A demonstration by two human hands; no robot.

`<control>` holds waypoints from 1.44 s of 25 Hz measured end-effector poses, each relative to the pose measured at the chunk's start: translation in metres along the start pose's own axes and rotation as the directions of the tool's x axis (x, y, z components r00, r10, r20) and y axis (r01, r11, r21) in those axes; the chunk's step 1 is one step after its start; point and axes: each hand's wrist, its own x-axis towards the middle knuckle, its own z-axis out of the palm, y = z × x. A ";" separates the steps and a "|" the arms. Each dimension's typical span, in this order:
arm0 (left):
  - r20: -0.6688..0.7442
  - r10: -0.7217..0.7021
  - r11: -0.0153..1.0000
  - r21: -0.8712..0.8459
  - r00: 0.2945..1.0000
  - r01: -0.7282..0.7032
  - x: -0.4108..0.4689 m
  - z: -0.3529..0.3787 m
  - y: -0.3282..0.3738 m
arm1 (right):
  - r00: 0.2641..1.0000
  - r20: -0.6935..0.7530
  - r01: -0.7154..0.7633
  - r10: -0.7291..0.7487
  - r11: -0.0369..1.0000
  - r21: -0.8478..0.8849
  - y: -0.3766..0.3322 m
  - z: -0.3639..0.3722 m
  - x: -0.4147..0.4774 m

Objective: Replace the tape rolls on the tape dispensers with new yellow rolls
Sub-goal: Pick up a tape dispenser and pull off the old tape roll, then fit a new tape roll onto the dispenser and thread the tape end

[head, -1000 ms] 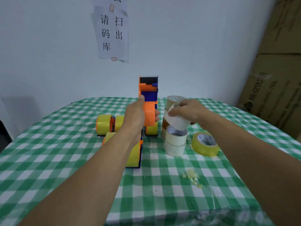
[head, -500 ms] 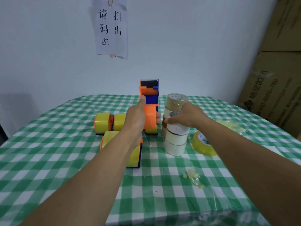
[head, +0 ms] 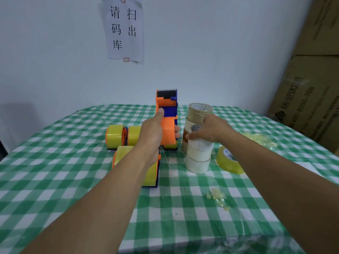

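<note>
My left hand [head: 151, 133] grips an orange and blue tape dispenser [head: 167, 114] that stands upright at the middle of the table. Just to its right, my right hand [head: 209, 130] holds a white used roll [head: 200, 144] on top of a stack of white rolls [head: 197, 161]. Behind it, a second stack is topped by a clear brownish roll [head: 200, 110]. A new yellow roll [head: 229, 161] lies tilted on the cloth right of the stacks. Dispensers loaded with yellow rolls stand to the left [head: 115, 136] and under my left forearm [head: 151, 174].
The table wears a green and white checked cloth [head: 55, 180]. Crumpled tape scraps lie at the front right [head: 218, 197] and the far right [head: 258, 138]. Cardboard boxes [head: 308, 99] stand against the wall at the right. A paper notice [head: 124, 30] hangs on the wall.
My right hand has lowered the white roll from a tilted hold above the stack down onto it. The left hand keeps the dispenser upright in the same place.
</note>
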 end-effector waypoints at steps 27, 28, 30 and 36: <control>-0.127 0.023 1.000 -0.016 0.992 -0.025 0.006 0.029 -0.010 | 0.968 0.213 -0.103 0.136 0.982 -0.161 0.073 0.022 -0.001; -0.128 0.025 0.999 -0.017 0.991 -0.027 0.007 0.028 -0.011 | 0.968 0.211 -0.103 0.134 0.983 -0.150 0.073 0.025 -0.001; -0.130 0.023 1.000 -0.015 0.991 -0.025 0.008 0.027 -0.011 | 0.971 0.194 -0.107 0.137 0.982 -0.157 0.075 0.029 -0.001; -0.108 0.016 1.000 -0.023 0.994 -0.019 0.007 0.022 -0.009 | 0.982 0.132 -0.107 0.138 0.970 -0.219 0.084 0.038 -0.003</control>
